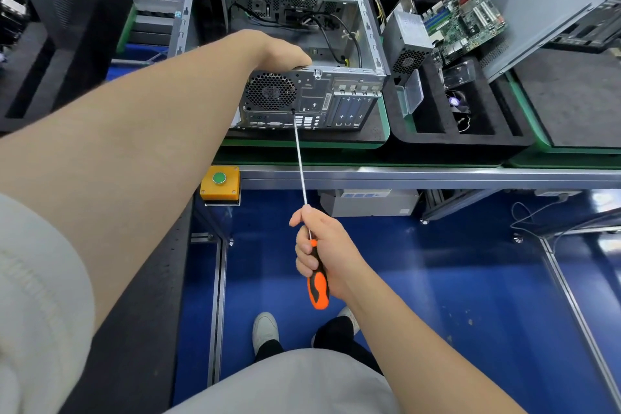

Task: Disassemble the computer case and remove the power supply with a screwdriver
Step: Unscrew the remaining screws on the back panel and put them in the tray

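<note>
Case (356,101): open-sided, rear panel facing me.
Power supply (270,91): rear-left corner, under left hand (279,50); I cannot tell its fingers.
Screwdriver (317,286): right hand (322,255) grips the handle; shaft points straight away, tip at the screw (293,110) beside the fan grille.

screwdriver (317,282) handle: orange with black
computer case (289,10): silver-grey
button box (220,185): yellow, green button
floor (437,296): blue

The left hand (277,50) reaches over the rear edge of the computer case (368,27), its fingers out of sight inside, so whether they grip anything can't be told. The screwdriver (300,158) tip meets the back panel at a spot too small to show a screw. The case's far end runs off the top edge.
</note>
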Demonstrator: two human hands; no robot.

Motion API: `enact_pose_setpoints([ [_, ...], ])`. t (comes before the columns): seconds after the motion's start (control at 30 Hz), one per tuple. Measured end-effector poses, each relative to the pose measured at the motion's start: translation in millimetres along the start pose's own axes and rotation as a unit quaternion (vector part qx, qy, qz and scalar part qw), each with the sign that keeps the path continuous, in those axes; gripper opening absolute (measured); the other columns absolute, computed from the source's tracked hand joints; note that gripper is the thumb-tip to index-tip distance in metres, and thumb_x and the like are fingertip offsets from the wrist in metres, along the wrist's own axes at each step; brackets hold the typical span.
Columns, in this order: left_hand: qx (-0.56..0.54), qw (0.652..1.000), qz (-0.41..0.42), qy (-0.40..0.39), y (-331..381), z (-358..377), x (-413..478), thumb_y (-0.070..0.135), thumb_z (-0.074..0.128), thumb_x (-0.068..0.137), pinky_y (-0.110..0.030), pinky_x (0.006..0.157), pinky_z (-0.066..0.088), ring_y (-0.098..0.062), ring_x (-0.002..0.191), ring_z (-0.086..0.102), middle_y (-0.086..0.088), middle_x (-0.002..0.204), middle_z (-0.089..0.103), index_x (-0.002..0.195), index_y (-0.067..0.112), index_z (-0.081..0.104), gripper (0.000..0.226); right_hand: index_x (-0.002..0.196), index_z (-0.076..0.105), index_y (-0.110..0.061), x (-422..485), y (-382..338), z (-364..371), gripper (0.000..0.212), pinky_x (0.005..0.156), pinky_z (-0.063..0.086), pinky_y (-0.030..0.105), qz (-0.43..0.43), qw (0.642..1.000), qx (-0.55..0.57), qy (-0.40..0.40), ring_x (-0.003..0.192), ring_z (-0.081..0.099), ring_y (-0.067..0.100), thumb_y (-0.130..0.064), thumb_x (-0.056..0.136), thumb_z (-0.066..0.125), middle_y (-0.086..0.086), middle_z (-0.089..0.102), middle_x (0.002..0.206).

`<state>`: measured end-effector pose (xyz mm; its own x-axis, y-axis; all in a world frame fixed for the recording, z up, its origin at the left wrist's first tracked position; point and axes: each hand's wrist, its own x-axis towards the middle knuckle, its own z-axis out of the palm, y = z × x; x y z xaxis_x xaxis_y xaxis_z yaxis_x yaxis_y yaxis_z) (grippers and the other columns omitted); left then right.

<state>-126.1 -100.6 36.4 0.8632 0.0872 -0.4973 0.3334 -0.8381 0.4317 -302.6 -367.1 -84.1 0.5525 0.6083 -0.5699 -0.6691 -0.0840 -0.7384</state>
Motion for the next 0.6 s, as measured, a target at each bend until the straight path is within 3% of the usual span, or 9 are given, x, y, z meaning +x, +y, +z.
enact_pose_setpoints([
  [0.1, -0.002, 1.000, -0.013, -0.010, 0.3, -1.0, 1.4, 0.016, 0.028, 0.103, -0.037, 0.065, 0.018, -0.019, 0.072, 0.017, -0.002, 0.083, 0.026, 0.082, 0.024, 0.022, 0.023, 0.101, 0.075, -0.012, 1.9, 2.4, 1.3, 0.033, 0.047, 0.043, 0.031, -0.026, 0.996, -0.053, 0.061, 0.047, 0.042, 0.018, -0.035, 0.112, 0.053, 0.009, 0.054, 0.063],
  [0.17, 0.004, 1.000, -0.021, -0.014, 0.9, -2.2, 1.1, 0.024, 0.028, 0.104, -0.040, 0.076, 0.024, -0.022, 0.082, 0.026, -0.004, 0.099, 0.033, 0.083, 0.024, 0.030, 0.021, 0.102, 0.076, -0.013, 2.5, 2.9, 3.4, 0.032, 0.048, 0.046, 0.031, -0.031, 0.994, -0.073, 0.082, 0.047, 0.046, 0.018, -0.034, 0.111, 0.054, 0.010, 0.057, 0.064],
  [0.23, 0.001, 0.999, -0.038, -0.024, -1.3, -3.6, 1.5, 0.040, 0.028, 0.106, -0.045, 0.098, 0.028, -0.025, 0.112, 0.040, -0.004, 0.127, 0.040, 0.114, 0.021, 0.050, 0.031, 0.102, 0.076, -0.013, 2.7, 3.2, 4.4, 0.031, 0.048, 0.046, 0.031, -0.029, 0.992, -0.085, 0.093, 0.047, 0.047, 0.017, -0.034, 0.111, 0.054, 0.010, 0.058, 0.064],
  [0.3, -0.004, 0.998, -0.055, -0.024, -2.6, -4.3, 0.3, 0.050, 0.026, 0.105, -0.047, 0.116, 0.021, -0.027, 0.145, 0.030, -0.003, 0.159, 0.031, 0.151, 0.022, 0.037, 0.054, 0.102, 0.076, -0.014, 2.1, 3.8, 4.3, 0.032, 0.047, 0.046, 0.031, -0.028, 0.991, -0.086, 0.095, 0.047, 0.046, 0.017, -0.033, 0.111, 0.054, 0.010, 0.057, 0.064],
  [0.37, -0.009, 0.998, -0.058, -0.016, -1.6, -3.9, 0.1, 0.054, 0.026, 0.105, -0.045, 0.123, 0.013, -0.025, 0.156, 0.014, -0.001, 0.170, 0.013, 0.162, 0.020, 0.020, 0.066, 0.100, 0.076, -0.015, -0.4, 4.9, 2.9, 0.032, 0.047, 0.045, 0.030, -0.029, 0.991, -0.093, 0.094, 0.047, 0.045, 0.018, -0.033, 0.111, 0.053, 0.009, 0.057, 0.063],
  [0.43, -0.005, 0.998, -0.055, -0.010, -0.5, -3.7, 0.0, 0.052, 0.026, 0.106, -0.044, 0.122, 0.014, -0.025, 0.155, 0.017, -0.002, 0.169, 0.018, 0.161, 0.019, 0.023, 0.064, 0.098, 0.077, -0.017, -4.2, 7.4, 1.2, 0.032, 0.046, 0.044, 0.030, -0.034, 0.990, -0.107, 0.089, 0.046, 0.045, 0.018, -0.033, 0.112, 0.053, 0.009, 0.057, 0.063],
  [0.47, 0.004, 0.999, -0.050, -0.013, 0.7, -3.7, -1.0, 0.049, 0.026, 0.107, -0.045, 0.119, 0.019, -0.026, 0.150, 0.028, -0.004, 0.163, 0.030, 0.156, 0.017, 0.033, 0.060, 0.098, 0.077, -0.017, -5.7, 8.9, 0.3, 0.032, 0.046, 0.044, 0.030, -0.034, 0.990, -0.108, 0.087, 0.046, 0.045, 0.017, -0.033, 0.112, 0.053, 0.009, 0.056, 0.063],
  [0.53, 0.022, 0.999, -0.025, -0.017, 0.7, -1.7, -2.5, 0.039, 0.025, 0.107, -0.043, 0.102, 0.030, -0.021, 0.114, 0.050, 0.001, 0.125, 0.050, 0.128, 0.017, 0.053, 0.041, 0.099, 0.076, -0.016, -7.0, 10.7, -0.6, 0.032, 0.046, 0.044, 0.030, -0.030, 0.990, -0.104, 0.090, 0.046, 0.045, 0.018, -0.033, 0.112, 0.052, 0.009, 0.056, 0.063],
  [0.6, 0.046, 0.999, -0.013, -0.004, -0.1, -1.5, -0.8, 0.033, 0.024, 0.109, -0.036, 0.087, 0.031, -0.013, 0.088, 0.042, 0.002, 0.107, 0.042, 0.107, 0.026, 0.043, 0.021, 0.102, 0.075, -0.013, -6.6, 10.4, -0.5, 0.033, 0.047, 0.045, 0.030, -0.029, 0.990, -0.099, 0.094, 0.046, 0.045, 0.018, -0.032, 0.113, 0.051, 0.010, 0.056, 0.063],
])
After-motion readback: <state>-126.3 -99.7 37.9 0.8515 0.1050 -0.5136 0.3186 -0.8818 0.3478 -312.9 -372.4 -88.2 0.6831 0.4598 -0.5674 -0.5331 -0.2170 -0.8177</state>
